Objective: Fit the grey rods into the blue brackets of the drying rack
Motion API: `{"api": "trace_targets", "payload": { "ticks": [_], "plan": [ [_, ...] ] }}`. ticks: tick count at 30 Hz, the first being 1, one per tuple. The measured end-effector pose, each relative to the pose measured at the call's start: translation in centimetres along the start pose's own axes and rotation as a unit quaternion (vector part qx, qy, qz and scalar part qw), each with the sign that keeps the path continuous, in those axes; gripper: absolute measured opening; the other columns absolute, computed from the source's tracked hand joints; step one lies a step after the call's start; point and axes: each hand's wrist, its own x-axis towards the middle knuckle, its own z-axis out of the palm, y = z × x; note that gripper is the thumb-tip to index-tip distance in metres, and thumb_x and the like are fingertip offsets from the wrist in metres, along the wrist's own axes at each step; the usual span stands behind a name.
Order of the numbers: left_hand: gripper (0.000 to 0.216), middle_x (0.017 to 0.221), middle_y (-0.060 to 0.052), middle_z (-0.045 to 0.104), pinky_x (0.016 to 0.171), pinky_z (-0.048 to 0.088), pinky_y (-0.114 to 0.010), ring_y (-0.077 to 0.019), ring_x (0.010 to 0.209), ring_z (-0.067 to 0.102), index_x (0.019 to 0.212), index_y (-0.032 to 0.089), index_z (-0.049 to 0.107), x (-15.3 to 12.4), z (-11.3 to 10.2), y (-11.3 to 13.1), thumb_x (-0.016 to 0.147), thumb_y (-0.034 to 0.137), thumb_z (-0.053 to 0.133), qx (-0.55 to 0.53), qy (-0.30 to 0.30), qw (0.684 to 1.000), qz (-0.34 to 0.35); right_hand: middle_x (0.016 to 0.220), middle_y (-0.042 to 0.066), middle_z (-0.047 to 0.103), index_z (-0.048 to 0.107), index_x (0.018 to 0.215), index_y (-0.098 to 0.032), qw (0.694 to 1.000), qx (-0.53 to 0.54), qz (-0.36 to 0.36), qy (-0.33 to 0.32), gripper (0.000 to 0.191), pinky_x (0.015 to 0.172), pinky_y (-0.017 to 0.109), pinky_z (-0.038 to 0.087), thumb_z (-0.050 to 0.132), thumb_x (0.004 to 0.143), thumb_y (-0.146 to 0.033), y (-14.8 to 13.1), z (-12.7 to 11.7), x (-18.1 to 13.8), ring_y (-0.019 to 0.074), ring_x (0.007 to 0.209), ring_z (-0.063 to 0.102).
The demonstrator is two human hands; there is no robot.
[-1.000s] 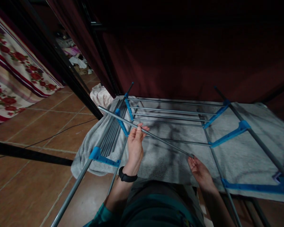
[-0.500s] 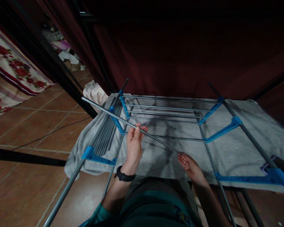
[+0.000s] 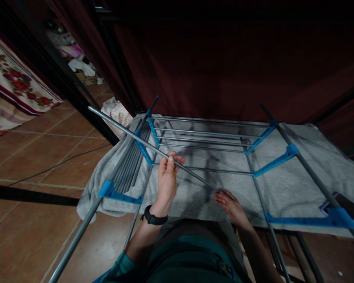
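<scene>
A thin grey metal rod (image 3: pixel 126 131) slants from upper left down to the right across my view. My left hand (image 3: pixel 168 171) pinches it near its middle, thumb on top. At its lower right end, the fingers of my right hand (image 3: pixel 228 202) close round the tip. Around and beneath my hands stands a partly assembled rack of grey tubes with blue plastic brackets (image 3: pixel 283 159). Several crossbars (image 3: pixel 206 133) span its far part between left and right brackets. More loose rods (image 3: pixel 129 169) lie side by side on the cloth at the left, partly behind the frame.
A grey blanket (image 3: pixel 315 181) covers the surface under the rack. A dark phone-like object (image 3: pixel 346 205) lies on it at the right. Dark red curtains (image 3: pixel 194 70) hang behind. Black poles (image 3: pixel 32 194) and a thin cable (image 3: pixel 61 163) are over the tiled floor at the left.
The rod's right end and my right hand have moved slightly left, while the rod's far end reaches further to the upper left. Both hands keep hold of it. The view has shifted a little.
</scene>
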Motion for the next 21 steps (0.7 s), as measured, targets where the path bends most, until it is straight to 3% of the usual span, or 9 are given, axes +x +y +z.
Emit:
{"api": "trace_targets", "payload": {
  "ticks": [8, 21],
  "plan": [
    [0.032, 0.091, -0.004, 0.073, 0.096, 0.056, -0.040, -0.0179, 0.090, 0.072, 0.108, 0.021, 0.068, -0.6, 0.3, -0.4, 0.090, 0.047, 0.073, 0.012, -0.023, 1.000, -0.010, 0.092, 0.012, 0.080, 0.074, 0.105, -0.016, 0.999, -0.033, -0.003, -0.030, 0.054, 0.073, 0.034, 0.061, 0.095, 0.062, -0.041, -0.1, 0.5, -0.5, 0.0222, 0.081, 0.076],
    [0.029, 0.092, -0.003, 0.073, 0.096, 0.054, -0.039, -0.0177, 0.090, 0.072, 0.109, 0.022, 0.065, -1.3, 0.3, -1.9, 0.088, 0.039, 0.074, 0.034, -0.060, 0.997, -0.036, 0.079, 0.006, 0.077, 0.074, 0.086, -0.020, 0.991, -0.126, -0.024, -0.031, 0.056, 0.065, 0.033, 0.058, 0.096, 0.048, -0.055, 0.9, 1.7, 0.0, 0.0193, 0.069, 0.069]
  ]
}}
